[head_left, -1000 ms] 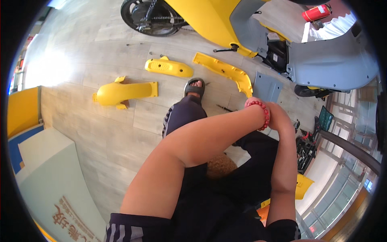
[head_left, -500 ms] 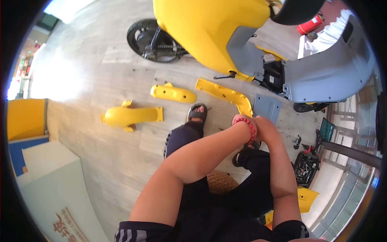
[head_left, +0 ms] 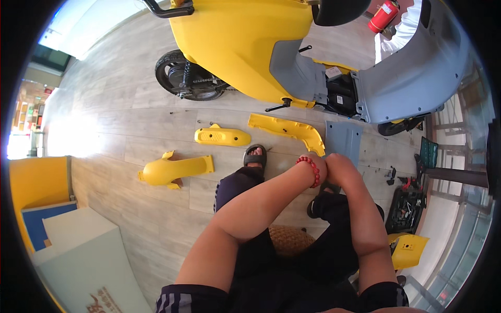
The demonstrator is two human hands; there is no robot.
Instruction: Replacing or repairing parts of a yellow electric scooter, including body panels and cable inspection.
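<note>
My left hand (head_left: 317,166), below a red bead bracelet (head_left: 311,168) on its wrist, meets my right hand (head_left: 340,168) in front of my knees. The two are pressed together, and their fingers are hidden, so I cannot make out anything held between them. Just beyond them on the floor lie a long, curved yellow trim panel (head_left: 287,129) and a flat grey panel (head_left: 343,141). A yellow cover with holes (head_left: 223,136) and a yellow fender (head_left: 180,169) lie farther left.
A yellow and grey scooter (head_left: 235,44) stands ahead, its floorboard compartment (head_left: 342,96) uncovered. To the right are a toolbox (head_left: 406,209), small black parts (head_left: 391,175) and another yellow panel (head_left: 409,250). A pale box-like stand (head_left: 83,250) is at lower left; a fire extinguisher (head_left: 383,16) is behind.
The whole view has shifted, with the scooter now higher and farther left and the floor parts slightly lower. My hands stay together, a little lower against the panels.
</note>
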